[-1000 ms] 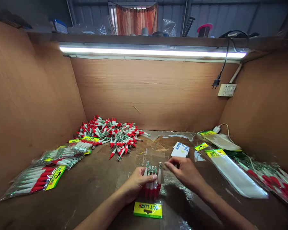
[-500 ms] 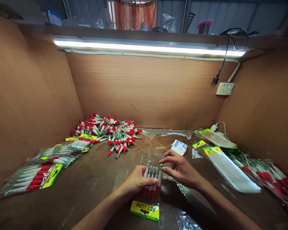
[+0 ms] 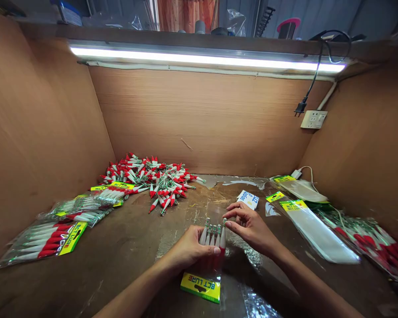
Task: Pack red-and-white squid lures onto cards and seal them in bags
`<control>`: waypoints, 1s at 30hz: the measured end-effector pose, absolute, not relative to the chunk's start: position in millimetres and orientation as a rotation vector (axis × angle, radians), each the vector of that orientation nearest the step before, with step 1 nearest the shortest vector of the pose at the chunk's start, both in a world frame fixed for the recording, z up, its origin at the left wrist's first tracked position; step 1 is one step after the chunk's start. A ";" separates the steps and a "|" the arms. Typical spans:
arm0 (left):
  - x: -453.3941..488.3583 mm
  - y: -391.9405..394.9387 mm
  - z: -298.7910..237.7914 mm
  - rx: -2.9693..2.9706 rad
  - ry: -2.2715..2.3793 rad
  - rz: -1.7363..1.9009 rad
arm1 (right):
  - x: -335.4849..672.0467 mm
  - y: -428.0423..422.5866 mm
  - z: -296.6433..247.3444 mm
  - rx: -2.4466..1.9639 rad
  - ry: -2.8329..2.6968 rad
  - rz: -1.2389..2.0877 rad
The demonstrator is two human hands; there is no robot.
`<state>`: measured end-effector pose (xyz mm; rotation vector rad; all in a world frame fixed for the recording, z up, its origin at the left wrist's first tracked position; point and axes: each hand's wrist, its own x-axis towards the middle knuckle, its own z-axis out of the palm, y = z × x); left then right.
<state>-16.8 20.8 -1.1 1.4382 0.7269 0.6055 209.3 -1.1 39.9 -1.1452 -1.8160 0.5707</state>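
Note:
My left hand is closed around a clear plastic lure bag, its thumb pressed across the front. The bag's yellow and green "BCT LURE" header points toward me, upside down. Several red and white fishing lures stand side by side in it, green-white hook crowns away from me and red tips toward the header. At the bag's far right, my right hand pinches the crown of the rightmost lure between thumb and fingers. That crown sits slightly higher than those of the middle lures.
A heap of loose lures lies at the back left. Filled lure bags are stacked along the left. On the right are flat header bags and more bagged lures. A white card lies beyond my right hand.
The rightmost lure has gone further down into line beside the others, with my right fingers still on its crown. My left hand keeps its hold. The camera view has shifted slightly.

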 end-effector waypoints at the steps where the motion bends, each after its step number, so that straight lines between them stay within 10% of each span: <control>1: -16.6 21.7 -2.4 1.432 0.721 0.612 | 209.4 -0.8 39.6 -1.149 -1.821 0.585; 30: -18.1 28.1 -7.2 1.367 0.672 0.728 | 212.4 -3.7 37.2 -1.064 -1.956 0.606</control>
